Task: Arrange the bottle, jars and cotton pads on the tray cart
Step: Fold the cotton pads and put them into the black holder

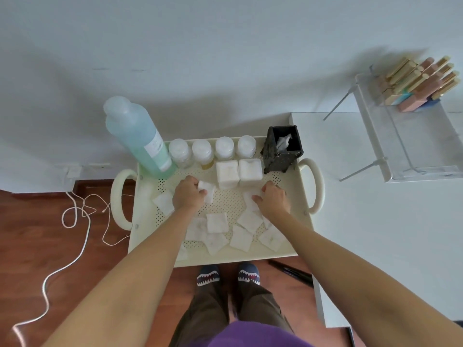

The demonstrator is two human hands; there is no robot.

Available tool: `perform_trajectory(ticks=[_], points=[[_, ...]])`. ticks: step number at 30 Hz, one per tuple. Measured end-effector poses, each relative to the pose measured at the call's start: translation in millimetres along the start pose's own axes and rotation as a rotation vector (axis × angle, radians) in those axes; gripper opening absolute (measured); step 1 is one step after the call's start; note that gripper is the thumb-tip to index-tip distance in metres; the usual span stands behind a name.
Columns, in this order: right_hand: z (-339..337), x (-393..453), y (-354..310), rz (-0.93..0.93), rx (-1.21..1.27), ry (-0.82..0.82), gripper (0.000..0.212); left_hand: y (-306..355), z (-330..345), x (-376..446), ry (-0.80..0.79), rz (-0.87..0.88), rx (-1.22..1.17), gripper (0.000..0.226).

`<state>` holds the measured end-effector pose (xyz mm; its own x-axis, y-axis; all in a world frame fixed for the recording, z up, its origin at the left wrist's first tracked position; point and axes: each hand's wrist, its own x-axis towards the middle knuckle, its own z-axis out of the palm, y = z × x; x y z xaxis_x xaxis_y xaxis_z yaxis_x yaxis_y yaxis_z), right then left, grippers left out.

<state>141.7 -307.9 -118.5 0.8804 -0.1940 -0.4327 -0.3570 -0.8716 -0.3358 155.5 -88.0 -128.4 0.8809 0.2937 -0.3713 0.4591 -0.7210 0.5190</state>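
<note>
Bottle (140, 139), jars (213, 149) lined up beyond fingers; left hand (189, 194) pinched a cotton pad (207, 191), right hand (273, 200) curled on another, loose pads (240, 229) remained.

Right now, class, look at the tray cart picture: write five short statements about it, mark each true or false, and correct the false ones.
1. The big bottle of blue-green liquid stands at the tray's far left corner. True.
2. The left hand holds a cotton pad. True.
3. The four round jars lie scattered among the pads. False: they stand in a row along the tray's far edge, right of the bottle.
4. All the cotton pads are already stacked. False: two stacks stand mid-tray, but many loose pads lie on the near part.
5. The black holder is on the floor. False: it stands at the tray's far right corner.
</note>
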Motion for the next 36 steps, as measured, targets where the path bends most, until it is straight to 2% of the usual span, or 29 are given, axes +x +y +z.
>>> perform_trajectory(ticks=[5, 8, 10, 11, 14, 16, 22, 27, 29, 32, 36], points=[[7.2, 7.5, -4.0, 0.073, 0.021, -0.041, 0.027, 2.2, -0.5, 0.0, -0.008, 0.031, -0.020, 0.013], [4.3, 2.3, -5.5, 0.061, 0.052, -0.048, 0.022, 1.7, -6.0, -7.7, 0.070, 0.074, -0.127, 0.013], [-1.3, -4.0, -3.3, 0.048, 0.132, -0.033, 0.011, 3.5, -16.0, -20.0, 0.151, 0.119, -0.210, 0.012], [-5.6, -8.2, -1.6, 0.034, 0.185, -0.015, 0.007, 4.6, -22.8, -26.9, 0.189, 0.142, -0.247, 0.011], [-24.0, -24.4, 3.4, -0.030, 0.336, 0.074, 0.016, 7.3, -42.7, -44.2, 0.268, 0.241, -0.327, 0.013], [-41.1, -36.8, 5.3, -0.076, 0.417, 0.161, 0.011, 16.6, -54.7, -51.1, 0.288, 0.308, -0.384, 0.017], [-98.4, -50.4, 6.5, -0.134, 0.605, 0.343, 0.018, 87.8, -64.8, -55.4, 0.228, 0.529, -0.500, 0.029], [-139.2, -43.6, 15.1, -0.099, 0.687, 0.433, 0.009, 155.3, -43.1, -48.2, 0.131, 0.713, -0.464, 0.012], [-149.7, -37.9, 21.3, -0.087, 0.691, 0.464, 0.013, 175.1, -29.1, -42.5, 0.069, 0.700, -0.461, 0.005], [-160.5, -28.2, 28.4, -0.069, 0.725, 0.490, 0.016, 195.3, -9.5, -32.1, 0.042, 0.617, -0.454, 0.009], [-168.5, -17.3, 27.8, -0.083, 0.739, 0.508, 0.013, 206.1, 6.8, -21.1, -0.009, 0.550, -0.321, 0.015]])
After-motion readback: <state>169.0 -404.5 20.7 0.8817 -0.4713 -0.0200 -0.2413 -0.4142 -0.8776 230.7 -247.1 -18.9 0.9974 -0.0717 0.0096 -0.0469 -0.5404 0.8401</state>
